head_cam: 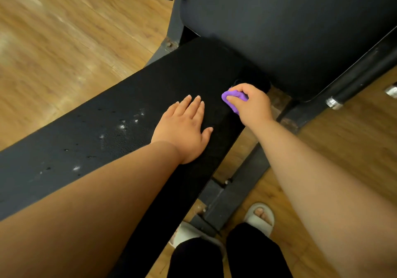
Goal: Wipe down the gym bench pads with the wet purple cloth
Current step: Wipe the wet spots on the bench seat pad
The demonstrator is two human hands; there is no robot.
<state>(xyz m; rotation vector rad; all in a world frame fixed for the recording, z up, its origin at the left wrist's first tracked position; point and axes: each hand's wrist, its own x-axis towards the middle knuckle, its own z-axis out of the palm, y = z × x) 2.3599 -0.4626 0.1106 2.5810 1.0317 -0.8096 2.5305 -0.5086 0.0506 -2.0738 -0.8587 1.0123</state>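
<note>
Gripping purple cloth (234, 95), right hand (254, 106)

purple cloth (228, 95): bunched, pinched under right-hand fingers (234, 101) | seat pad (129, 110): black, flat, wet droplets left of left-hand fingers (197, 108) | back pad (279, 20): dark, raised beyond them

The small crumpled purple cloth (233, 98) was a bright, even violet. The long black padded vinyl desk (107, 110) showed a fine pebbled grain, flecked with white spots and dark droplets. The upright padded back panel (279, 30) was plain blue-black. The dark grey metal frame (234, 194) bore brownish worn patches. The plank floor (64, 41) was honey-brown with streaked wood grain. The open-toed slipper (261, 217) was off-white.
</note>
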